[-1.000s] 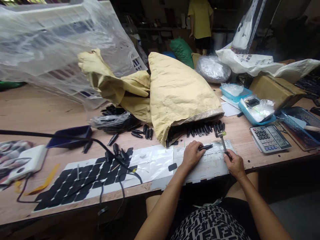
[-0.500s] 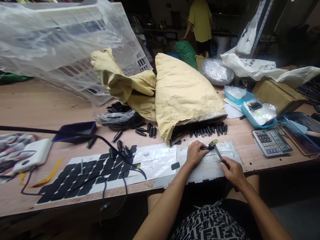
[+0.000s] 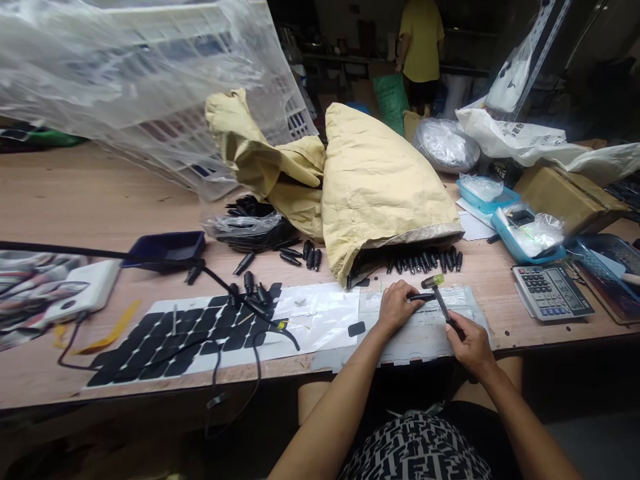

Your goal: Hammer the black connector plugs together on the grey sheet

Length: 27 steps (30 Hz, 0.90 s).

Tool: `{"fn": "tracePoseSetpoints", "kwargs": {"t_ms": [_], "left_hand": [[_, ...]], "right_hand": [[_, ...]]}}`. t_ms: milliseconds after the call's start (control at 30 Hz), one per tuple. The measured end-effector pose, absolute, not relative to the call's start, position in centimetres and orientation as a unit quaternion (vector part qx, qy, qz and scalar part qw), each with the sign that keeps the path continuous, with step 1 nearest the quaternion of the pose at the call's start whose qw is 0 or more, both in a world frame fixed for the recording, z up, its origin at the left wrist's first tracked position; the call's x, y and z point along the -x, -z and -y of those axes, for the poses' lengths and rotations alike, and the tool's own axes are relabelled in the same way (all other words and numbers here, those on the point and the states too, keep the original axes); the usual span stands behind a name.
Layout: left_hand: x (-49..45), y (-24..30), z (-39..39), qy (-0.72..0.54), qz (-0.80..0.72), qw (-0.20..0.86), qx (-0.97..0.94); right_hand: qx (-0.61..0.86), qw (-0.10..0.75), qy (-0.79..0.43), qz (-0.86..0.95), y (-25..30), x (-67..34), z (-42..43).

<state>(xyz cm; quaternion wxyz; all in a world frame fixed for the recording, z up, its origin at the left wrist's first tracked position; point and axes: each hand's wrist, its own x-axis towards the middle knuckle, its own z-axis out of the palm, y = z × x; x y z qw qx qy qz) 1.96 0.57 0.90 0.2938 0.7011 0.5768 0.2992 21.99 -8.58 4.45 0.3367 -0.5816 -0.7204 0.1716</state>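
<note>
My left hand [image 3: 396, 305] pinches a small black plug-like part [image 3: 423, 297] flat on a clear plastic sheet [image 3: 425, 327] at the table's front edge. A small hammer [image 3: 440, 300] with a yellow-green head is gripped by my right hand [image 3: 467, 343]. Its head rests on or just above the tip of the black part. Behind my hands, a row of similar black parts [image 3: 425, 260] spills from the mouth of a tan paper sack [image 3: 380, 180].
More loose black parts [image 3: 260, 257], a dark blue tray [image 3: 167, 249] and a black-patterned sheet [image 3: 185, 337] with a cable lie to the left. A calculator [image 3: 553, 291], blue baskets [image 3: 525, 233] and a box sit right. A person in yellow [image 3: 423, 47] stands behind.
The hammer head has come down from raised above the sheet onto the black part held by my left hand. The camera view has shifted, so everything sits further right.
</note>
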Motion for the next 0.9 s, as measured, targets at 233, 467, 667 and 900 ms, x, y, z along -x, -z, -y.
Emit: {"fn": "tracePoseSetpoints", "kwargs": {"t_ms": [233,467,667,900], "left_hand": [[-2.0,-0.9,-0.8,-0.299,-0.578,0.296,-0.699],[-1.2,-2.3,2.5,-0.354,-0.522,0.347,-0.694],[-0.6,-2.1,12.9,-0.213,-0.351,0.543,-0.733],[-1.3,7.2,14.0,-0.033,-0.526,0.561,-0.639]], "right_hand": [[0.609,0.365,-0.261,0.654,-2.6,-22.7,8.0],[0.595,0.427,-0.344,0.588,-1.6,-23.6,7.5],[0.603,0.392,-0.322,0.616,-1.8,-23.4,7.9],[0.61,0.361,-0.267,0.652,-2.2,-22.8,7.8]]}}
